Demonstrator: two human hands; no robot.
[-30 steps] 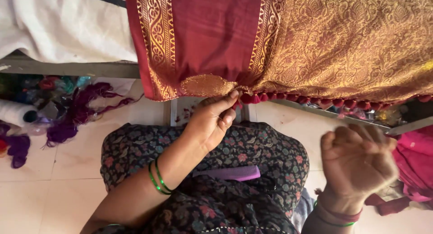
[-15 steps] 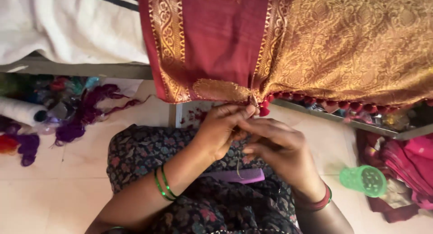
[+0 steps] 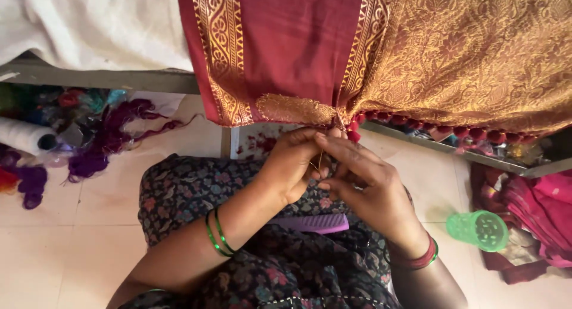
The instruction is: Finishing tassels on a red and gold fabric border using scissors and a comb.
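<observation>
A maroon and gold patterned cloth [image 3: 298, 53] hangs from a bench edge, with a row of small red tassels [image 3: 459, 132] along its lower hem. My left hand [image 3: 292, 163] pinches the hem at the corner where the tassels begin. My right hand [image 3: 363, 187] meets it just below, fingers closed on a thin thread or needle [image 3: 319, 161] between the two hands. Which of the two it is cannot be told. Both wrists wear bangles. A purple comb [image 3: 313, 224] lies on my lap.
Purple and coloured thread scraps [image 3: 95, 148] and a white thread cone [image 3: 24, 136] lie on the tiled floor at left. A green plastic cup [image 3: 478, 230] lies on its side at right, beside a pink and red cloth heap [image 3: 536, 214]. A white cloth [image 3: 89, 23] covers the bench at upper left.
My right hand came in from the lower right and joined the left hand at the hem. The green cup, hidden before, is now in view.
</observation>
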